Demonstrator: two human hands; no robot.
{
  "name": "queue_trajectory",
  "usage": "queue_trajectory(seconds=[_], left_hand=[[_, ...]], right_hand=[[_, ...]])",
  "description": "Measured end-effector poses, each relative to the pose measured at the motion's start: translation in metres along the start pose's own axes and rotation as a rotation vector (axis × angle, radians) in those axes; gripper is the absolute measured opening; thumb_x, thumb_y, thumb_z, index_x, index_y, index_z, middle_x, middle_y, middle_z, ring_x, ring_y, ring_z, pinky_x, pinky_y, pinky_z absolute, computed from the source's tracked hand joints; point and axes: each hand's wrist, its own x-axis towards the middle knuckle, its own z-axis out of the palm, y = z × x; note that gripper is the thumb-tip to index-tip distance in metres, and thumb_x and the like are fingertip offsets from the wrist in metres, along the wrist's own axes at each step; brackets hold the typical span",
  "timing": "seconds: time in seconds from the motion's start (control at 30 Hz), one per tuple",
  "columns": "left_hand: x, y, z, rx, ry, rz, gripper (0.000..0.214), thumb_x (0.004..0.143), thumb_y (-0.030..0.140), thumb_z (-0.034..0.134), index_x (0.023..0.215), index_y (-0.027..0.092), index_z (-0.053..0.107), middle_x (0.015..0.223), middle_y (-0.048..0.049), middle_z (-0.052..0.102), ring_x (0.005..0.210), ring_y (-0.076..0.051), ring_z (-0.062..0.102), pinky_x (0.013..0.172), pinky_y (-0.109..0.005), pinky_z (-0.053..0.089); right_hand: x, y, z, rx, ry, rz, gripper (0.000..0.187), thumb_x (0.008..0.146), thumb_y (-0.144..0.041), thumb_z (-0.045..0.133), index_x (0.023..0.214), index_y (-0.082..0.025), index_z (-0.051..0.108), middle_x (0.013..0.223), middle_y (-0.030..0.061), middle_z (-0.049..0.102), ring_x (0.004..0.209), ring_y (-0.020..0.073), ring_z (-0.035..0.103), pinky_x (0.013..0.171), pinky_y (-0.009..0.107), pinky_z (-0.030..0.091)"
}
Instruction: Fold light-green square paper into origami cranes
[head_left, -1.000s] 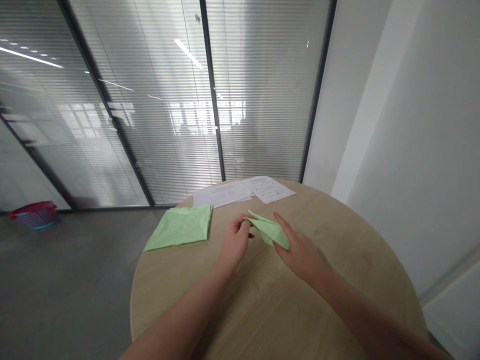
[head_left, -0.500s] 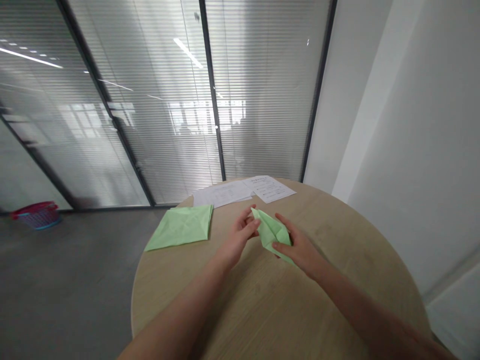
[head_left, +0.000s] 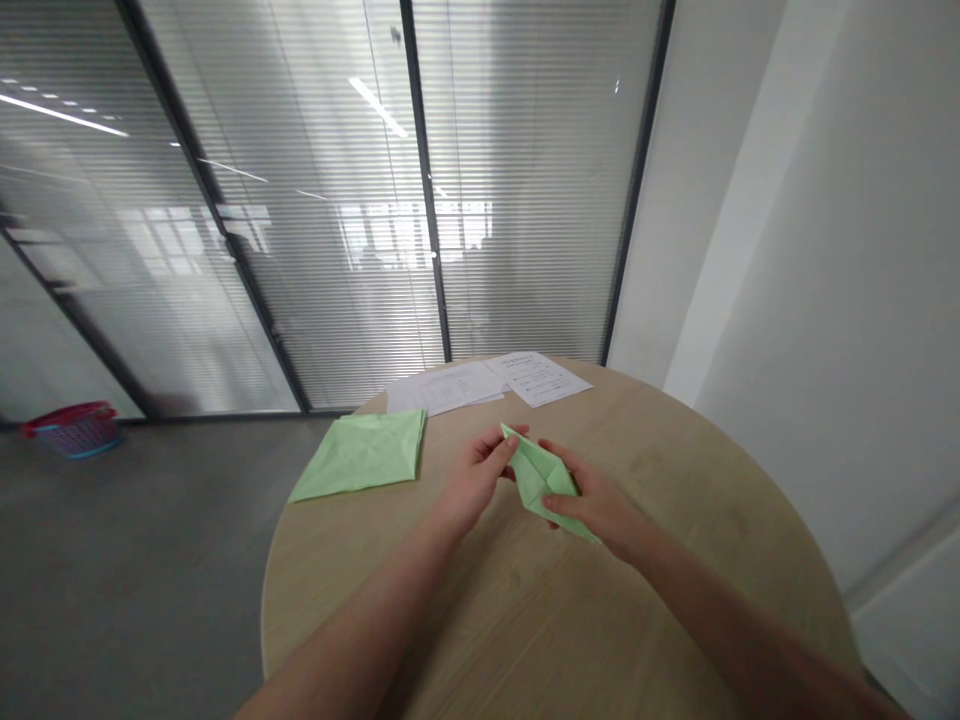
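Observation:
Between my two hands is a piece of light green folded paper (head_left: 534, 470), pointed at its upper left end and creased across the middle. My left hand (head_left: 480, 470) pinches that upper left tip between thumb and fingers. From the right, my right hand (head_left: 592, 497) grips the body of the paper, thumb on top and fingers behind it. The paper is held just over the round wooden table (head_left: 517, 620); its underside is hidden. To the left lies a larger stack of green paper (head_left: 367, 455), which neither hand touches.
Printed white sheets (head_left: 536, 378) lie at the table's far edge, before a glass partition (head_left: 525, 200) with blinds. A white wall (head_left: 847, 300) stands close on the right. On the floor at far left sits a red and blue basket (head_left: 75, 432).
My left hand has closed its fingers more on the paper's tip. The folded paper has tilted and shifted slightly lower, and my right hand has moved a little with it.

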Motion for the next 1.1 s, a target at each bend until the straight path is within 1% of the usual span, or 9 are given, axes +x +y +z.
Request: queue_trajectory(seconds=[0.1,0.2,0.27,0.6,0.77,0.87,0.97,1.03,1.1], left_hand=[[-0.001,0.004,-0.004,-0.038,-0.049,-0.018,0.045,0.078,0.056,0.077,0.100,0.016,0.077,0.072,-0.0014,0.063,0.062,-0.012,0.053,0.058,-0.025,0.043],[-0.001,0.007,-0.006,-0.105,-0.119,-0.059,0.046,0.076,0.060,0.077,0.090,0.016,0.074,0.062,0.0028,0.053,0.051,-0.008,0.043,0.052,-0.023,0.037],[-0.001,0.007,-0.007,-0.122,-0.149,-0.064,0.046,0.075,0.061,0.078,0.085,0.016,0.072,0.060,0.0036,0.052,0.050,-0.008,0.042,0.051,-0.023,0.035],[0.002,0.007,-0.005,0.158,-0.031,0.069,0.043,0.082,0.058,0.070,0.086,0.015,0.074,0.062,0.0022,0.055,0.051,-0.009,0.046,0.049,-0.023,0.038],[0.003,0.003,-0.005,0.256,0.006,0.120,0.041,0.087,0.056,0.063,0.083,0.016,0.068,0.067,0.0010,0.058,0.051,-0.010,0.048,0.048,-0.024,0.040],[0.005,0.001,-0.008,0.330,0.011,0.165,0.036,0.089,0.052,0.060,0.087,0.017,0.068,0.069,0.0010,0.059,0.053,-0.011,0.051,0.049,-0.024,0.042],[0.005,0.000,-0.011,0.432,0.017,0.200,0.030,0.092,0.044,0.057,0.098,0.018,0.070,0.065,0.0030,0.056,0.053,-0.013,0.052,0.052,-0.025,0.041],[0.005,0.000,-0.013,0.487,0.022,0.219,0.027,0.093,0.039,0.056,0.102,0.019,0.071,0.065,0.0030,0.057,0.054,-0.013,0.053,0.054,-0.025,0.041],[0.005,-0.001,-0.014,0.518,0.029,0.231,0.025,0.093,0.036,0.055,0.102,0.019,0.071,0.067,0.0023,0.060,0.055,-0.013,0.053,0.056,-0.026,0.042]], right_hand=[[-0.005,-0.009,0.003,0.119,-0.057,0.097,0.093,0.070,-0.026,0.079,0.154,-0.028,0.039,0.116,0.0074,0.068,0.080,0.0188,0.065,0.064,0.033,0.056],[-0.008,-0.015,0.005,0.157,-0.122,0.106,0.087,0.067,-0.025,0.081,0.147,-0.027,0.046,0.110,0.0058,0.068,0.080,0.0187,0.064,0.063,0.032,0.055],[-0.010,-0.016,0.005,0.161,-0.143,0.096,0.081,0.067,-0.026,0.081,0.142,-0.025,0.050,0.104,0.0045,0.068,0.079,0.0185,0.064,0.062,0.031,0.055],[-0.007,-0.012,0.004,0.065,-0.085,0.099,0.054,0.071,-0.027,0.077,0.120,-0.022,0.055,0.092,0.0006,0.066,0.069,0.0156,0.063,0.061,0.030,0.054],[-0.005,-0.009,0.004,0.014,-0.063,0.097,0.049,0.073,-0.025,0.074,0.118,-0.022,0.054,0.090,-0.0003,0.066,0.067,0.0146,0.065,0.060,0.029,0.055],[-0.005,-0.008,0.004,-0.009,-0.051,0.093,0.054,0.074,-0.023,0.073,0.124,-0.022,0.053,0.093,0.0006,0.066,0.067,0.0147,0.065,0.060,0.030,0.056],[-0.005,-0.009,0.004,-0.001,-0.035,0.089,0.070,0.072,-0.023,0.076,0.136,-0.026,0.047,0.105,0.0035,0.065,0.074,0.0163,0.066,0.063,0.033,0.059],[-0.007,-0.010,0.004,0.020,-0.027,0.095,0.082,0.071,-0.028,0.081,0.144,-0.029,0.042,0.115,0.0057,0.062,0.078,0.0170,0.065,0.064,0.035,0.060],[-0.008,-0.011,0.005,0.067,-0.034,0.108,0.087,0.073,-0.036,0.083,0.148,-0.033,0.038,0.119,0.0067,0.061,0.080,0.0175,0.065,0.064,0.034,0.061]])
